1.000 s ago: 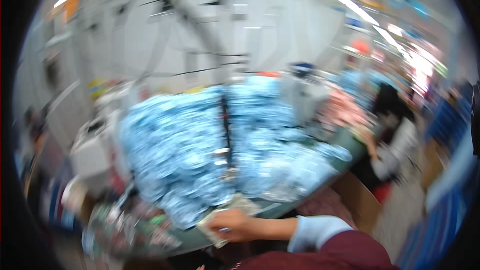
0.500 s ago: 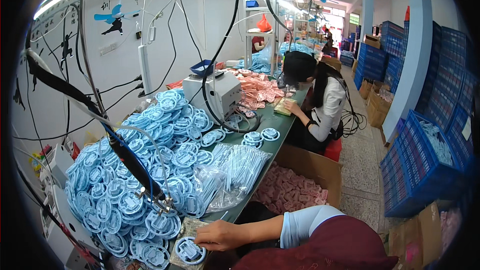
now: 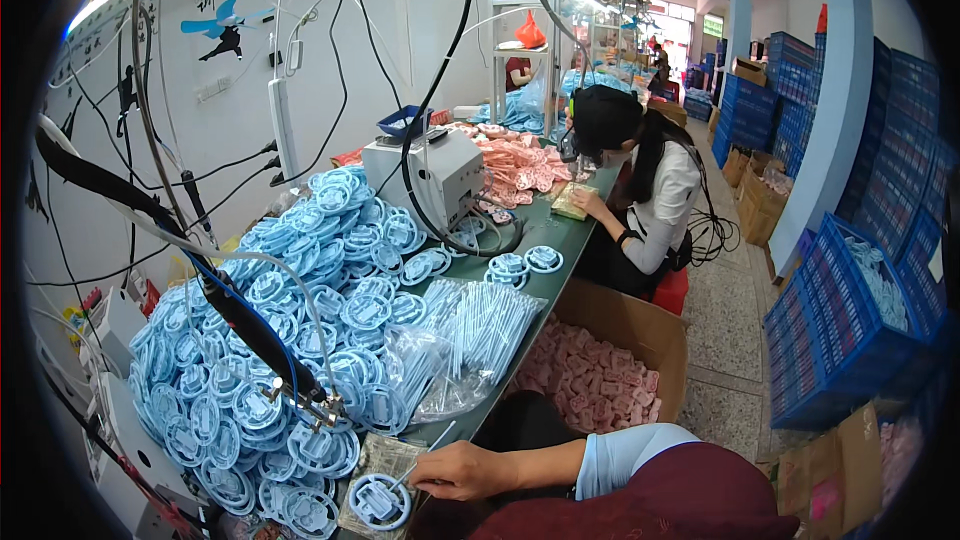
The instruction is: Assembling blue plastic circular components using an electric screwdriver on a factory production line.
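Observation:
My right hand [image 3: 462,471] comes in from the lower right, its fingers pinched on a thin light-blue stick [image 3: 436,446]. The stick slants across my fingertips, its lower end at the rim of a round light-blue plastic piece [image 3: 379,502]. That ring-shaped piece, with a raised shape in its middle, lies on a flat, worn, yellowish block [image 3: 385,452] at the table edge. My left hand is out of view. Just beyond the block, a metal clamp-like head [image 3: 320,408] on a black rod hangs over a big heap of similar round pieces [image 3: 250,390].
A plastic bag of light-blue sticks [image 3: 480,335] lies on the green table [image 3: 570,240]. Behind it stands a grey box-shaped machine [image 3: 425,175] with cables. A co-worker [image 3: 655,180] sits further along. A carton of pink pieces [image 3: 590,370] and blue crates [image 3: 830,330] stand to the right.
My right hand has moved slightly right, away from the round piece, uncovering more of it and of the stick. The view has shifted a little.

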`<state>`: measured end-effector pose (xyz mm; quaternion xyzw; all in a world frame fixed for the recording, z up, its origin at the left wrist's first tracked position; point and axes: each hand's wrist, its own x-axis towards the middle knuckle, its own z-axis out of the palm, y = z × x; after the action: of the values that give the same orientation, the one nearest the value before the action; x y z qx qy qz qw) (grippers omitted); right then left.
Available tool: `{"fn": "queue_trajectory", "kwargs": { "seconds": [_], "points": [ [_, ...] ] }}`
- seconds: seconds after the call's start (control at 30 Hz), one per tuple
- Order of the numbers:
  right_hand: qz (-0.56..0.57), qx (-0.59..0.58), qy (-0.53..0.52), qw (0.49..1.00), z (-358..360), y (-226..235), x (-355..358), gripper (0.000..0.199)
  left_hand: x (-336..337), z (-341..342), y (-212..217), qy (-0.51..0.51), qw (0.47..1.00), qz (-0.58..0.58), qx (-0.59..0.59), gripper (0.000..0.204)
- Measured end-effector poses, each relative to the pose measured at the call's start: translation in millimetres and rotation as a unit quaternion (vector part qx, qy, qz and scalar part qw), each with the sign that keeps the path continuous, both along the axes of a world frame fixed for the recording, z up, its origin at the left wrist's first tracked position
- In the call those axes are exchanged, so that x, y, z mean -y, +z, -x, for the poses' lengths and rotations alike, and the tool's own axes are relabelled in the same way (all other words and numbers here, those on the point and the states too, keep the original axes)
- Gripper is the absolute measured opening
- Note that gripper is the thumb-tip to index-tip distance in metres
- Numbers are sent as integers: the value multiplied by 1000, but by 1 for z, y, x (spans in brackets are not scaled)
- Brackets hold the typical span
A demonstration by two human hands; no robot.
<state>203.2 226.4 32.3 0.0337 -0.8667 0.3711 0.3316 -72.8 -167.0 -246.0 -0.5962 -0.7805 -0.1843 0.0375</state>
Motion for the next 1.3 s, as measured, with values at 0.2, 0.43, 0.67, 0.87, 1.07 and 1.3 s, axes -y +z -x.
{"fn": "queue_trajectory", "kwargs": {
  "seconds": [0.2, 0.43, 0.67, 0.87, 1.07, 1.3],
  "points": [
    [82, 50, 11, 995, -24, 10, -2, 16, -165, -116, 358, -96, 858, -344, 369, 22],
    [104, 12, 59, 993, -24, 73, -7, 19, -212, -103, 461, -642, 629, -118, 423, 30],
    [85, 19, 37, 996, -22, 54, -10, 17, -232, -137, 474, -560, 618, -201, 514, 35],
    [89, 38, 47, 994, -20, 48, -12, 19, -256, -145, 497, -553, 606, -266, 506, 36],
    [84, 47, 8, 995, -30, 50, -22, 19, -259, -179, 501, -423, 627, -405, 514, 26],
    [118, 46, -2, 992, -35, 38, -25, 17, -287, -191, 478, -571, 358, -430, 601, 9]
  ]
}}
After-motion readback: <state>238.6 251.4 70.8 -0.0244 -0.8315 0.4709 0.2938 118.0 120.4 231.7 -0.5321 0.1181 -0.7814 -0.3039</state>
